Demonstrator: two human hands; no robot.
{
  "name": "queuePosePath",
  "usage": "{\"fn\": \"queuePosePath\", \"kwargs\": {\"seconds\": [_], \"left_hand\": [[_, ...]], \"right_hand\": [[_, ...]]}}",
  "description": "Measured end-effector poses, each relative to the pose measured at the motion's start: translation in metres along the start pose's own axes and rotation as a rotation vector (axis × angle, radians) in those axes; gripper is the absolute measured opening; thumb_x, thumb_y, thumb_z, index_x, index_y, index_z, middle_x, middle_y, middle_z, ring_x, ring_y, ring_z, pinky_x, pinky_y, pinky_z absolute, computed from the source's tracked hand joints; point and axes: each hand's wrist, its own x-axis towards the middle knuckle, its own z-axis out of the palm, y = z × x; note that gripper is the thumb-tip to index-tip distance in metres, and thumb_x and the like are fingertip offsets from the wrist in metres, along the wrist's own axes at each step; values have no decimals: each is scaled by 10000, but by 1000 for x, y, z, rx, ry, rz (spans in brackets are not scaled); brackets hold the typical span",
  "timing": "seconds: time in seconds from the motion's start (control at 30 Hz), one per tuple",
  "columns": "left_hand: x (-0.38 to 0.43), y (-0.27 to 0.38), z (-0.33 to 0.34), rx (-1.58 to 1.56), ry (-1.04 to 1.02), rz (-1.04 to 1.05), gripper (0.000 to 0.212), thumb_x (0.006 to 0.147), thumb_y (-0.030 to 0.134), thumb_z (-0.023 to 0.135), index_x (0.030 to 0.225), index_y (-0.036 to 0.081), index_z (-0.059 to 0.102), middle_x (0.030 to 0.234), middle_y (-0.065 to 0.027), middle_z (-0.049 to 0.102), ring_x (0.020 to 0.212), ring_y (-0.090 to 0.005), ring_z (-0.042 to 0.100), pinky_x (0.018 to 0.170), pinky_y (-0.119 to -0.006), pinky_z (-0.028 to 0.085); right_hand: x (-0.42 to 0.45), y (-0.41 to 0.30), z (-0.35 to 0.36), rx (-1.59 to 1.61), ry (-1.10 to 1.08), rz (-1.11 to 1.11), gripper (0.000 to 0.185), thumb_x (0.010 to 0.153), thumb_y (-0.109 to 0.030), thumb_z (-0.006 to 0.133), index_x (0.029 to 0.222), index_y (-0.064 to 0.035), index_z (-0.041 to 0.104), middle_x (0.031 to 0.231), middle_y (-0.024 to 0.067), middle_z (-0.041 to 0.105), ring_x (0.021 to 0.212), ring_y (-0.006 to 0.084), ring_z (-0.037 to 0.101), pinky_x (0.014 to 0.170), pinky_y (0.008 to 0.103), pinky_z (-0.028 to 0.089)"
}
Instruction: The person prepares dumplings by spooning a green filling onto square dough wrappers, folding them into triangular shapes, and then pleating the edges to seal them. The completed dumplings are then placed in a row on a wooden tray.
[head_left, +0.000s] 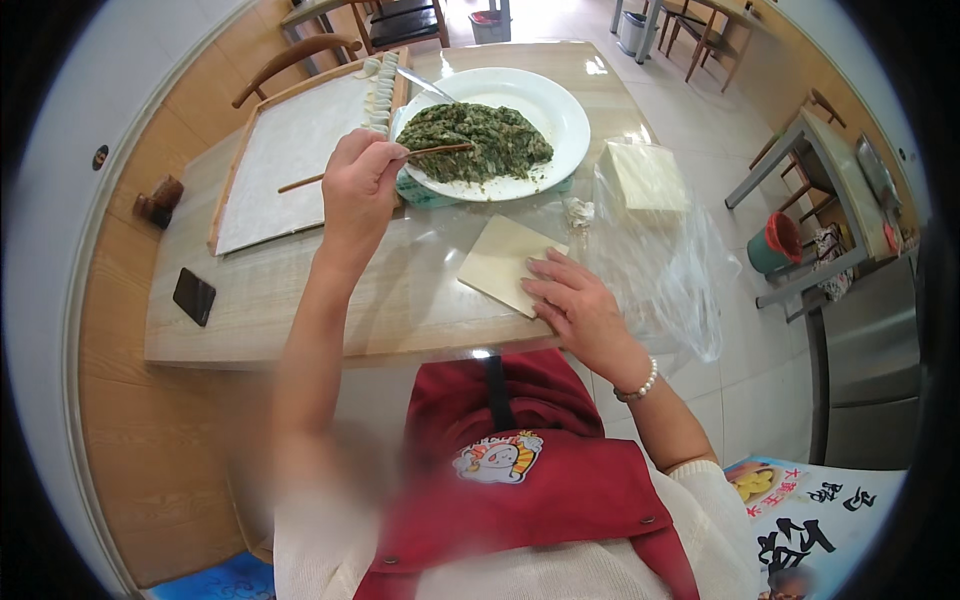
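Note:
My left hand (356, 187) grips a thin wooden stick (300, 184). The stick's far end lies over a mound of chopped green filling (476, 139) on a large white oval plate (555, 97). A metal utensil handle (424, 82) leans on the plate's rim, its other end hidden by the filling. My right hand (574, 300) rests with spread fingers on the right corner of square dough wrappers (499, 262), near the table's front edge. Its thumb is not clearly visible. A second stack of wrappers (645, 176) sits in clear plastic to the right.
On the left, a wood-framed tray (292, 157) holds a row of folded dumplings (382, 90) along its right side. A phone (195, 296) lies near the table's left end. A crumpled white scrap (579, 212) is below the plate. Clear plastic bag (675, 277) overhangs the table's right edge.

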Motion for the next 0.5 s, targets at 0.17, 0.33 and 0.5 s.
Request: {"fn": "queuePosePath", "kwargs": {"seconds": [0.17,0.33,0.5], "left_hand": [[-13,4,12,145,-8,89,99,790,-53,679,860,1,635,879,-108,588,812,-257,590,672,-326,490],[-13,9,1,198,127,57,126,756,-22,695,858,28,640,871,-101,595,813,-273,588,687,-370,492],[-19,15,-5,57,128,-123,83,844,-40,660,916,0,662,910,-72,608,783,-155,596,656,-272,489]], "right_hand": [[-2,-2,5,-4,48,7,214,767,-57,710,980,-72,716,1170,101,652,1195,340,559,964,389,484],[6,-4,-11,6,10,21,113,726,-87,741,838,-76,735,1000,60,673,1008,275,617,841,351,513],[16,-5,-13,-65,-13,-54,49,707,-97,747,741,-80,715,832,27,640,825,230,601,723,345,511]]}}
